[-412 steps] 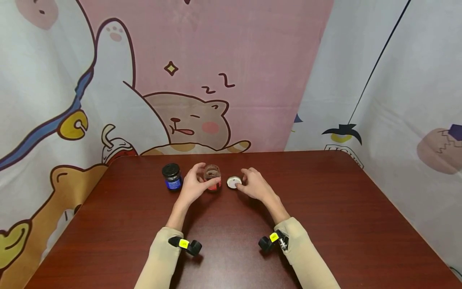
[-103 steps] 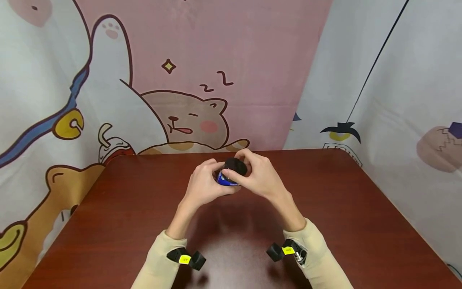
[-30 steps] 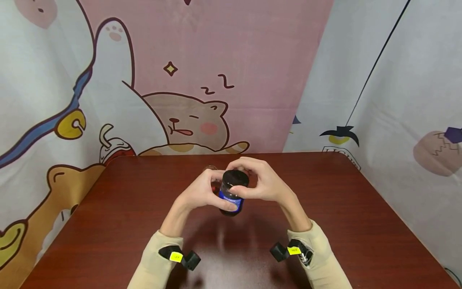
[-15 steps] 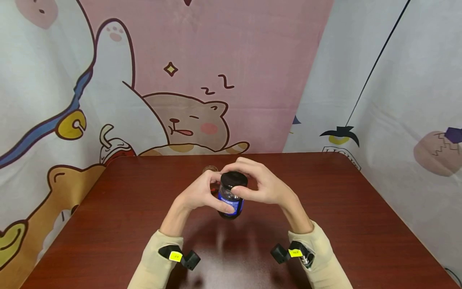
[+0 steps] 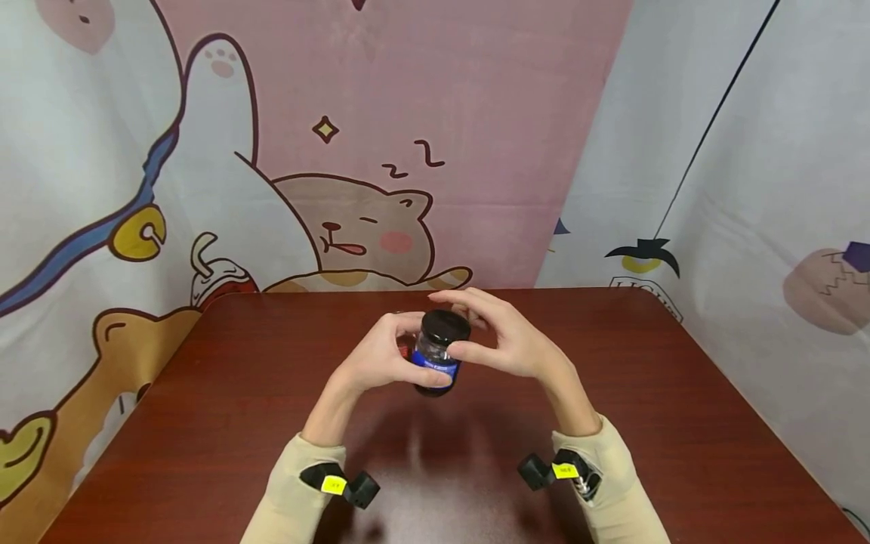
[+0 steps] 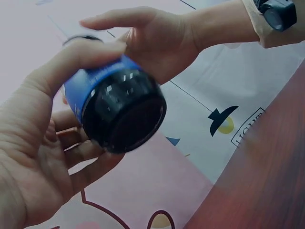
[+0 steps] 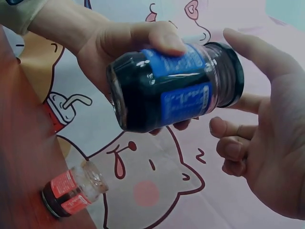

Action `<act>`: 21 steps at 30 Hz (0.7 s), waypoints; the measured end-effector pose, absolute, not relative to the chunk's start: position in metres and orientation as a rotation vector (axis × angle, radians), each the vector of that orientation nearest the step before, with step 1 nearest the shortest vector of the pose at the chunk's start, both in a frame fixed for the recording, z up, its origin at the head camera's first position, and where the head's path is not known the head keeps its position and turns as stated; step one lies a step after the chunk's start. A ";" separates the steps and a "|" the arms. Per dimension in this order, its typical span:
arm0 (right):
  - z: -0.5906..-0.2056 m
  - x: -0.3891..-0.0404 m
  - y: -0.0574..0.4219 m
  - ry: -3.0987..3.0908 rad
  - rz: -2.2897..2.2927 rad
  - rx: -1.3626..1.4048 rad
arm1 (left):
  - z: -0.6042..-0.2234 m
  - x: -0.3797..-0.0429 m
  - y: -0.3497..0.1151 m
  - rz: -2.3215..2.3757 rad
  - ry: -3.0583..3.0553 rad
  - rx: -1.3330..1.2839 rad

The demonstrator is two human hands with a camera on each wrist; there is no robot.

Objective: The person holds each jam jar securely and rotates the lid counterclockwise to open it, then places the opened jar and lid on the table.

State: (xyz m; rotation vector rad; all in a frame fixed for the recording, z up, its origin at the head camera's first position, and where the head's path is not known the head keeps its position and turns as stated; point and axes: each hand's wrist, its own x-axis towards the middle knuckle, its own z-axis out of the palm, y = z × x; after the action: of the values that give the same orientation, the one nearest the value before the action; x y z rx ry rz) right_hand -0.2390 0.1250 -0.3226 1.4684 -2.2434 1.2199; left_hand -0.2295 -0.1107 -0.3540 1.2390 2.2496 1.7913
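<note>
My left hand (image 5: pixel 381 355) grips a glass jar (image 5: pixel 435 367) with a blue label, dark contents and a black lid (image 5: pixel 445 326). The jar is held above the table, tilted with its lid toward my right hand. My right hand (image 5: pixel 519 340) is spread around the lid, its thumb at the lid's edge and its other fingers loose and apart from it. In the right wrist view the lid sits on the jar's neck. Behind my left hand stands a second glass jar (image 7: pixel 71 191), lidless, with a red label; the head view shows only a sliver of it.
The brown wooden table (image 5: pixel 578 378) reaches to a wall cloth (image 5: pixel 476 151) with cartoon animals at the back. Small black wrist cameras (image 5: pixel 363 489) stick out from both sleeves over the table.
Earlier my left hand held the red-label jar, while the blue-label one stood at left. Later both hands held the blue-label jar. Just now my right fingers spread off its lid, and it rises slightly.
</note>
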 end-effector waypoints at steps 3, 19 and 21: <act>-0.323 -0.240 0.130 -2.269 1.209 1.395 | -0.353 -0.228 -0.107 1.761 2.371 1.195; -0.321 -0.237 0.130 -2.472 0.999 1.027 | -0.352 -0.216 -0.089 1.243 3.214 0.858; -0.322 -0.237 0.129 -2.478 0.996 1.013 | -0.352 -0.215 -0.087 1.188 3.270 0.820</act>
State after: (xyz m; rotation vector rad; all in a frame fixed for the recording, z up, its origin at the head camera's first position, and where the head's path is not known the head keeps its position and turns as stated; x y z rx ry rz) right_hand -0.2366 0.1293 -0.3216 1.0132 -2.4782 0.9964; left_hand -0.2154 -0.0868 -0.3524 0.8204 3.2702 1.1876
